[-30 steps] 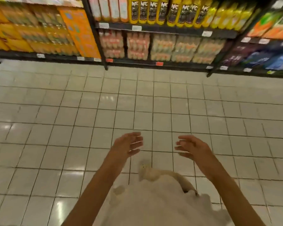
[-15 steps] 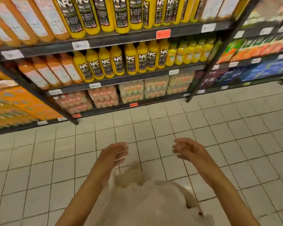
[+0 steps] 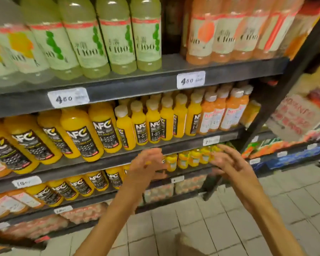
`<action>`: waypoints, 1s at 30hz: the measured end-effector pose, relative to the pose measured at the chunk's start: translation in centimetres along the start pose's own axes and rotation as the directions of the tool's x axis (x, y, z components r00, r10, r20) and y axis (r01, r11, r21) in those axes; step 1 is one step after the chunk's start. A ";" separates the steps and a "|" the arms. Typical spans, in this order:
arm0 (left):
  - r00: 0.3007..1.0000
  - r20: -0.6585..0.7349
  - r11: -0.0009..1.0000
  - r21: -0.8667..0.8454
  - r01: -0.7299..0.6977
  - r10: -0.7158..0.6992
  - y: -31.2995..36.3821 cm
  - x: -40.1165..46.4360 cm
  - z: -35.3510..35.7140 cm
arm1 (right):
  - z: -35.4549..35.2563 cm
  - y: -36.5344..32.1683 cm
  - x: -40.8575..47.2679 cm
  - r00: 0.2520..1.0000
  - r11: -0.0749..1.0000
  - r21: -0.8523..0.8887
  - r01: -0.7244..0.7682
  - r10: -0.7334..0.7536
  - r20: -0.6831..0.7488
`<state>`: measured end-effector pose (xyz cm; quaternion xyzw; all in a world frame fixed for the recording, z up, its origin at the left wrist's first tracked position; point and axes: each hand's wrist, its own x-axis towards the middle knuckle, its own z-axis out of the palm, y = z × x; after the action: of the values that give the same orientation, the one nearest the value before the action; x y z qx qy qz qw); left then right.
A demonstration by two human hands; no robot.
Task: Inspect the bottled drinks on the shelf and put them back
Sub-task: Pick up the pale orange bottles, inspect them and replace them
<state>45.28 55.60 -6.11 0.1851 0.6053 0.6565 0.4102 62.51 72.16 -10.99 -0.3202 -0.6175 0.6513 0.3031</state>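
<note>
Both hands are empty, the left hand [image 3: 146,163] and right hand [image 3: 227,163] loosely spread, raised side by side before the shelf [image 3: 174,145], with the bottles [image 3: 153,124] packed just above them, so a careless reach could topple neighbours.

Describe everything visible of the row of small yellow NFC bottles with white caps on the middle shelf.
The small yellow NFC bottles stand upright, packed side by side and several deep on the dark middle shelf. They look like clear plastic filled with opaque yellow juice, each with a white cap and a black label with white lettering. Larger NFC bottles flank them on one side, orange bottles on the other. Neither hand touches them.
</note>
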 end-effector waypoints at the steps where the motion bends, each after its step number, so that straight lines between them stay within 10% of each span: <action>1: 0.996 0.002 0.996 -0.008 -0.086 0.086 2.2 1.8 1.0 | -0.2 -2.4 3.0 0.995 0.995 0.004 0.101 -0.101 -0.004; 9: 0.858 0.042 0.840 0.185 -0.511 0.513 14.5 12.0 8.6 | 0.1 -17.9 16.7 0.794 0.794 -0.010 0.608 -0.608 -0.017; 22: 0.817 0.015 0.638 0.617 -0.462 0.577 16.0 21.5 11.7 | 4.9 -23.4 21.6 0.719 0.630 -0.495 0.598 -0.695 -0.017; 30: 0.834 0.240 0.732 0.399 -0.552 0.497 16.2 18.2 8.2 | 5.1 -25.6 20.8 0.689 0.635 -0.411 0.654 -0.724 -0.021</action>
<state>35.38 75.91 6.24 0.4768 0.6388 0.5738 0.1882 45.78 86.89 13.85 -0.1689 -0.7733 0.3232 0.5187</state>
